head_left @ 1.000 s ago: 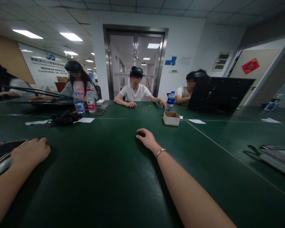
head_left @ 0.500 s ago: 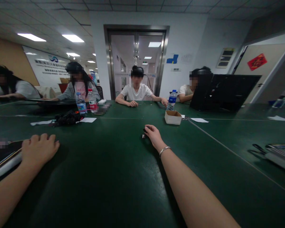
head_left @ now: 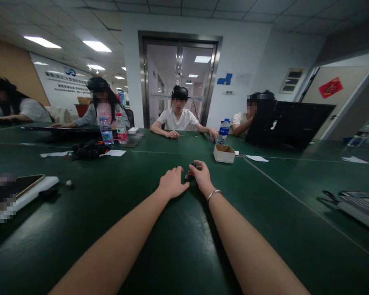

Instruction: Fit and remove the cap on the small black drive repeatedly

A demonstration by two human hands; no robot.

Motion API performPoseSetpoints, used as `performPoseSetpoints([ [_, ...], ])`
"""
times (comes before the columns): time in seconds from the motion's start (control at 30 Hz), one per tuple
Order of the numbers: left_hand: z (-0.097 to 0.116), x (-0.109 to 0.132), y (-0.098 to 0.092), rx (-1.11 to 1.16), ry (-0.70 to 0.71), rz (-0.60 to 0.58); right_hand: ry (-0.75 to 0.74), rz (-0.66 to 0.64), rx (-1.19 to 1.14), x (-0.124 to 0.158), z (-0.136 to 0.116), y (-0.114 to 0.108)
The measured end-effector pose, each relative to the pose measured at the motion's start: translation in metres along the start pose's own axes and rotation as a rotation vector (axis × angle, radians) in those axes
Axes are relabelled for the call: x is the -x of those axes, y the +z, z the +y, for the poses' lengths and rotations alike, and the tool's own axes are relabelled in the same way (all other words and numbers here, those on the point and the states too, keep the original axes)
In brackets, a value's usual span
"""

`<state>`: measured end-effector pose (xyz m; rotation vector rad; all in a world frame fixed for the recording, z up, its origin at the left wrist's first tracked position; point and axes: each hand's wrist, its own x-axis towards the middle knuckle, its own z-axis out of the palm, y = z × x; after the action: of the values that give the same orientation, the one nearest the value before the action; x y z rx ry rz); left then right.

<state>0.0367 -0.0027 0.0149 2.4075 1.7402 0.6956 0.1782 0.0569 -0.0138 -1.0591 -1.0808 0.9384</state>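
Note:
My right hand (head_left: pixel 202 179), with a silver bangle (head_left: pixel 214 194) at the wrist, pinches a small dark object (head_left: pixel 193 166) just above the green table (head_left: pixel 184 250). A little shiny metallic piece (head_left: pixel 186 177) shows under it; whether the two are joined I cannot tell, nor what kind of thing it is. Close by on the left is my left hand (head_left: pixel 172 182), palm down, its thumb and fingers apart around the near side of that piece. No grip by the left hand is visible.
Beyond my hands stand an open cardboard box (head_left: pixel 224 156) and a blue-capped water bottle (head_left: pixel 223 132). A dark cable bundle (head_left: pixel 89 150) lies further left. Near left are a dark flat device (head_left: pixel 29 185) and a small round item (head_left: pixel 69 184). Several people sit across the table.
My left hand has moved right, from the flat device at the left to beside my right hand. My right hand stays nearly in place, still pinching the small dark object.

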Motion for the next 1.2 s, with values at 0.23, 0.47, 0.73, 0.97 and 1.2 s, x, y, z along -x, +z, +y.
performPoseSetpoints([
  [0.23, 0.004, -0.018, 0.026, 0.037, -0.066, 0.043, -0.022, 0.042, 0.059, -0.003, 0.003, -0.001],
  [0.47, -0.052, -0.017, 0.011, 0.319, -0.180, 0.068, -0.055, -0.173, 0.191, 0.005, -0.001, 0.007],
  [0.73, -0.066, -0.024, 0.016, 0.699, -0.043, 0.078, -0.078, -0.324, 0.242, 0.009, -0.002, 0.013],
  [0.97, -0.067, -0.028, 0.017, 0.796, -0.088, 0.086, -0.110, -0.384, 0.311, 0.010, -0.005, 0.014],
  [1.2, -0.063, -0.025, 0.015, 0.770, -0.096, 0.069, 0.001, -0.414, 0.148, 0.011, -0.008, 0.012],
])
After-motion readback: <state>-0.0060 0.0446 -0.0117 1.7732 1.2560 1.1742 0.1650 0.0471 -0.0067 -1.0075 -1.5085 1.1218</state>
